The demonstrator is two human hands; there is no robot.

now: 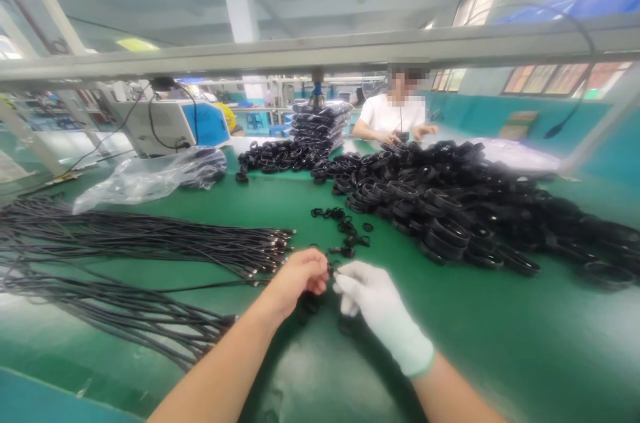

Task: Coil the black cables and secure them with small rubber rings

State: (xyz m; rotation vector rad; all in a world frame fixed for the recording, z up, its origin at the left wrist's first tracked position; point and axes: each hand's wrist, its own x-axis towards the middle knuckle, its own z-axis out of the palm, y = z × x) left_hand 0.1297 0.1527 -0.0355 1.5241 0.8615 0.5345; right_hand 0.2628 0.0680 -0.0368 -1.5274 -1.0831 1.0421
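Note:
My bare left hand point(304, 271) is closed in a pinch over the green worktop, its fingertips on a small black piece point(332, 268). From the other side my right hand point(376, 300), in a white knit glove, pinches the same piece. The hands almost meet; fingers cover most of it, so its exact kind is unclear. Just beyond them lies a loose trail of small black loops point(346, 224). To the left of my bare hand end the metal-tipped plugs of a bundle of black cables point(200, 240). More dark bits sit blurred beneath my hands.
A large heap of coiled black cables point(445, 226) spreads over the right side. A second cable bundle point(150, 316) lies front left, with a clear plastic bag point(145, 176) behind. Bagged stacks point(320, 123) and a co-worker in a white shirt point(395, 115) are across the table.

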